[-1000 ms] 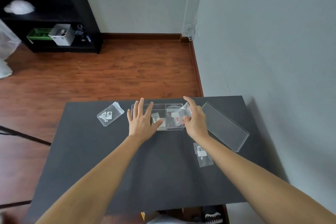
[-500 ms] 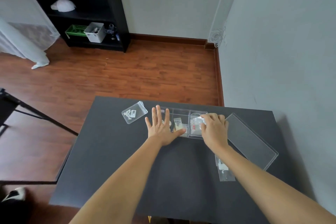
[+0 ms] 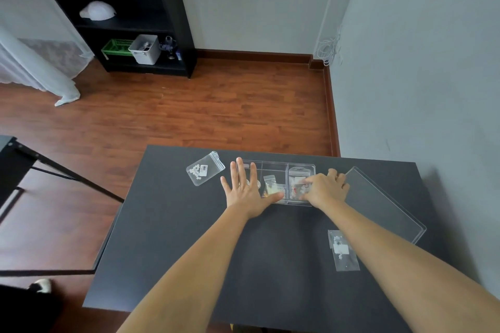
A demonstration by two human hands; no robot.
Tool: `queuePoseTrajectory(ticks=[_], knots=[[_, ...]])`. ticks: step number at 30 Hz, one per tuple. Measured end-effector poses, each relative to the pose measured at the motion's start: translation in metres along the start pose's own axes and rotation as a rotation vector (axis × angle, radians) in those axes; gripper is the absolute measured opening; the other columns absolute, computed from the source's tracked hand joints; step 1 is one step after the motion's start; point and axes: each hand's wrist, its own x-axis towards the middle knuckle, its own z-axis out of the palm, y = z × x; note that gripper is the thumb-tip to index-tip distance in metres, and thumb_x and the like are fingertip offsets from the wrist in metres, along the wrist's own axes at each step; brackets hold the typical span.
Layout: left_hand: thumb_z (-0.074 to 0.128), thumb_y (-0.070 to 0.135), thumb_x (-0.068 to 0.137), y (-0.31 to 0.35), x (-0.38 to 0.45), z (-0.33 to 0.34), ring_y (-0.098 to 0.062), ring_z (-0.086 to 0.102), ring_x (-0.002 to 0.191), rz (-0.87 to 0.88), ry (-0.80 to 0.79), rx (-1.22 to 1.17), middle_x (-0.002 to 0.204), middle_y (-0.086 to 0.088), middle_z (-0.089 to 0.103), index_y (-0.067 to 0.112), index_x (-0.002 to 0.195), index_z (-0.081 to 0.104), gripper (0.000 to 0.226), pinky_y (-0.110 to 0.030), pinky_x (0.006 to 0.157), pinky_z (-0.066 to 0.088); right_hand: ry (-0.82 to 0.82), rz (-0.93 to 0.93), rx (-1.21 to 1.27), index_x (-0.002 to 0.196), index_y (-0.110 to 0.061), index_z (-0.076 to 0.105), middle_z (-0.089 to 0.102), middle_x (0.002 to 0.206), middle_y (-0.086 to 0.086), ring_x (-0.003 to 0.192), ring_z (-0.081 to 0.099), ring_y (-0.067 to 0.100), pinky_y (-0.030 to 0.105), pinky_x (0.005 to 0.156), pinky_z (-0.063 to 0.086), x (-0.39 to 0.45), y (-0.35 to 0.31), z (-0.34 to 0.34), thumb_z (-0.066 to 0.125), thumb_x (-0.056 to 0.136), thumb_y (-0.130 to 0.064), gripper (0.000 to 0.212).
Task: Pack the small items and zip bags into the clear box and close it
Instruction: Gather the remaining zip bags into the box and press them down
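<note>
Black table (image 3: 167,251): my spread left hand (image 3: 247,192) is steadying the box (image 3: 274,167) while my right hand (image 3: 326,189) is pinching a bag (image 3: 299,184) into its three-o'clock compartment; I'm judging two bags (image 3: 205,171) and the lid (image 3: 378,203) are left.

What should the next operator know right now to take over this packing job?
Left hand: flat, fingers spread, steadying the clear box at its left end.
Right hand: pressing a zip bag into the right compartment.
Done: a small bag sits in the middle compartment.
Left: the far-left bag and the near-right bag lie on the table; the lid lies off, right of the box.
</note>
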Motion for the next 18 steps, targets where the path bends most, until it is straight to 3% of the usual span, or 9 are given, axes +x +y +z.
queuePoseTrajectory(ticks=[6, 9, 12, 15, 18], knots=[[0.03, 0.093, 0.067, 0.001, -0.001, -0.001, -0.028, -0.035, 0.143, 0.004, 0.002, -0.003, 0.155, -0.012, -0.036, 0.02, 0.152, -0.014, 0.12, -0.061, 0.114, -0.013, 0.039, 0.009, 0.03, 0.118, -0.043, 0.066, 0.037, 0.144, 0.011, 0.135, 0.029, 0.034, 0.045, 0.11, 0.028, 0.002, -0.003, 0.003, 0.073, 0.082, -0.033, 0.038], [0.03, 0.092, 0.067, 0.001, -0.002, -0.002, -0.028, -0.034, 0.143, 0.002, 0.013, -0.015, 0.155, -0.012, -0.035, 0.02, 0.152, -0.014, 0.12, -0.061, 0.113, -0.014, 0.057, -0.094, 0.127, 0.117, -0.04, 0.068, 0.033, 0.149, 0.013, 0.138, 0.024, 0.036, 0.049, 0.112, 0.025, -0.004, 0.006, 0.004, 0.069, 0.086, -0.035, 0.031], [0.035, 0.09, 0.068, 0.004, -0.004, -0.001, -0.028, -0.03, 0.145, 0.0, 0.05, -0.062, 0.157, -0.01, -0.031, 0.021, 0.152, -0.012, 0.119, -0.061, 0.113, -0.014, 0.15, -0.202, 0.275, 0.118, -0.028, 0.069, 0.041, 0.145, 0.013, 0.135, 0.032, 0.035, 0.049, 0.111, 0.03, -0.014, 0.024, 0.005, 0.062, 0.091, -0.027, 0.027], [0.047, 0.08, 0.074, 0.01, -0.008, 0.0, -0.027, -0.023, 0.148, 0.033, 0.128, -0.106, 0.161, -0.008, -0.019, 0.022, 0.153, -0.007, 0.112, -0.06, 0.114, -0.013, 0.205, -0.283, 0.384, 0.116, -0.02, 0.071, 0.054, 0.125, 0.01, 0.118, 0.049, 0.027, 0.033, 0.101, 0.039, -0.024, 0.049, 0.002, 0.061, 0.092, -0.015, 0.026], [0.06, 0.055, 0.083, 0.023, -0.015, 0.0, -0.025, -0.009, 0.151, 0.128, 0.254, -0.143, 0.163, -0.006, -0.001, 0.023, 0.153, 0.009, 0.093, -0.054, 0.117, -0.01, 0.199, -0.288, 0.39, 0.109, -0.014, 0.073, 0.063, 0.104, 0.007, 0.086, 0.057, 0.015, 0.023, 0.088, 0.045, -0.035, 0.08, 0.001, 0.064, 0.088, -0.004, 0.025]])
